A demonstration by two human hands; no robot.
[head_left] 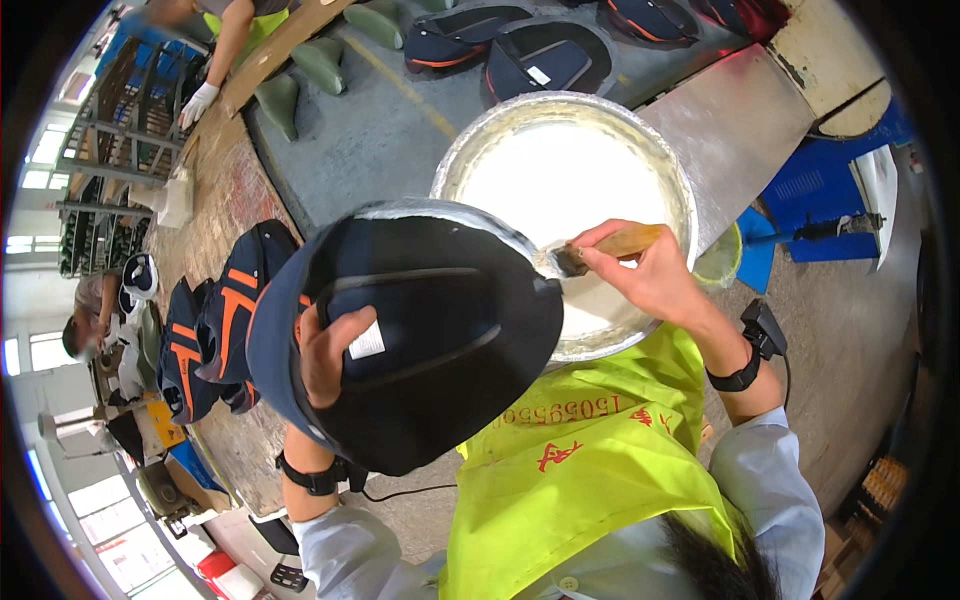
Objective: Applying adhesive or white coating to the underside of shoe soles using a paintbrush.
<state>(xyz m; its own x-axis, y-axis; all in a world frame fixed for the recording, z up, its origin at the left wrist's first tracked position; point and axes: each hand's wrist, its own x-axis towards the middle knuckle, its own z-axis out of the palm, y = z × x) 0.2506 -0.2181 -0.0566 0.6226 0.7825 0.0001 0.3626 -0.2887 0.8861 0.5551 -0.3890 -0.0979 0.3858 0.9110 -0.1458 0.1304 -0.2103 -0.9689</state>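
A: What is the left hand (335, 352) doing?

B: It is closed around a dark navy, dome-shaped fabric shell with raised seams and a white label (420, 330), fingers curled over its near edge, thumb side by the label. The shell sits up in front of the chest, overlapping the near rim of a big round metal basin (665, 165).

A: And the right hand (650, 270)?

B: Clenched on the wooden handle of a small brush (600, 250). The bristle end meets the shell's right edge, just over the basin.

A: What does the basin hold?

B: A white, thick-looking liquid, probably glue, filling most of the bowl, with crusted white around the rim. The basin rests on the grey counter (390, 150), beside a slanted metal sheet (735, 130).

A: How would that shell handle?

B: I judge it light and fairly stiff, since it keeps its dome while held by one edge. Fabric gives a sure hold, though a wet coated rim would be slippery and messy, so the dry edge near the label looks like the place to hold. The brush is light too; its handle may be tacky.

A: Anything else about?

B: More navy shells with orange stripes (215, 330) piled at the left, others at the far side (540, 55), green moulded forms (320, 65), and another person's white-gloved hand (198, 103) at the top left.
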